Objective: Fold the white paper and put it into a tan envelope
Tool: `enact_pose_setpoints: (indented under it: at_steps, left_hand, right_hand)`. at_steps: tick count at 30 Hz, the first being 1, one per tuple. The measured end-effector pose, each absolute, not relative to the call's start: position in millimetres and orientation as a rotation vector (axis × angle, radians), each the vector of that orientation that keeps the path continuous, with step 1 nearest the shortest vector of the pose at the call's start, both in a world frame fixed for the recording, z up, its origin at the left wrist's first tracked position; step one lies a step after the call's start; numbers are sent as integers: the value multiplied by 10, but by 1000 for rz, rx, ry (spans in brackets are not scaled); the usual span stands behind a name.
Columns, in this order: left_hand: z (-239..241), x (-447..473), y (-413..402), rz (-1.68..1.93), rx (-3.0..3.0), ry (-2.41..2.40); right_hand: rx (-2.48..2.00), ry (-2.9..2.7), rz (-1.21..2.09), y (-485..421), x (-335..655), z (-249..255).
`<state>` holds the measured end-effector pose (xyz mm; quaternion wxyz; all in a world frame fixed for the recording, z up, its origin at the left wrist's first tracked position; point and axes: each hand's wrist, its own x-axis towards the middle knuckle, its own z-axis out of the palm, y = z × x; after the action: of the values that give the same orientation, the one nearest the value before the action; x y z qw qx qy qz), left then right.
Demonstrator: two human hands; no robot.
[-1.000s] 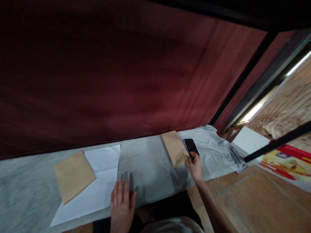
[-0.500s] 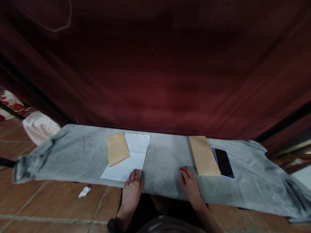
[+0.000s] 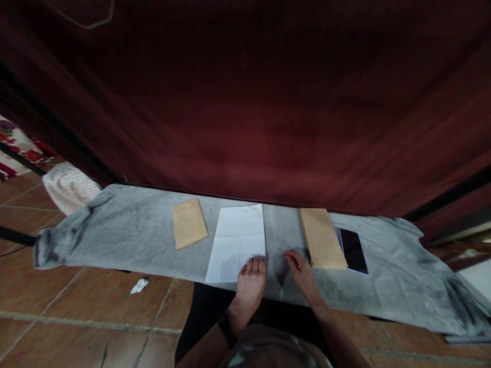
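Note:
A creased white sheet of paper lies on the grey cloth in front of me. My left hand is closed on its lower right corner, fingers together on top. To the right, my right hand rests on the cloth with fingers loosely bent and nothing in them. Beside that hand is a long brown stack of envelopes or packet, just to its right. A smaller brown envelope sits apart, left of the paper.
A dark-screened phone touches the right side of the long brown packet. Grey cloth covers the narrow bench. Behind it hangs a dark red curtain. A white scrap is on the tiled floor, and a striped cloth is at far left.
My left hand has moved right with the sheet of paper, which has slid out from under the small brown envelope. The right hand stays near the long packet. The view has shifted slightly.

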<state>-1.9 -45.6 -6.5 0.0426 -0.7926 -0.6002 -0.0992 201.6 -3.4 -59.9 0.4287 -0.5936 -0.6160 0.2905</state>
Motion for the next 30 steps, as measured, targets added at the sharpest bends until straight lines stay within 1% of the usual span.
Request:
enact_pose_setpoints:
  at_steps: [2,5,9,12,14,16,19,22,25,30]
  left_hand:
    - [-127,266,-486,-325,-2478,-1773]
    - [-197,557,-539,-319,-2551,-1767]
    - [-250,676,-585,-305,-2664,-1752]
    - [-240,549,-468,-441,-2653,-1778]
    - [-208,393,-255,-556,-2570,-1802]
    - [-175,236,47,-585,-2538,-1777]
    - [-177,75,531,-527,-2505,-1821]
    - [-271,-26,863,-383,-2513,-1900]
    - [-413,-154,959,-337,-2458,-1995]
    - [-546,-427,807,-526,-2280,-2134]
  right_hand:
    - [-1496,-1480,767,23,2011,-580]
    - [-1519,-1425,714,116,2016,-580]
    - [-1562,-1469,635,215,2081,-632]
    - [-1596,-1529,505,254,2123,-661]
    - [-1594,-1584,399,290,2079,-657]
    - [-1553,-1668,358,357,1944,-637]
    - [-1527,-1807,340,511,1616,-603]
    - [-1616,-1971,225,652,1358,-607]
    - [-1714,-2052,107,727,1350,-659]
    - [-1883,-1961,6,794,1642,-738]
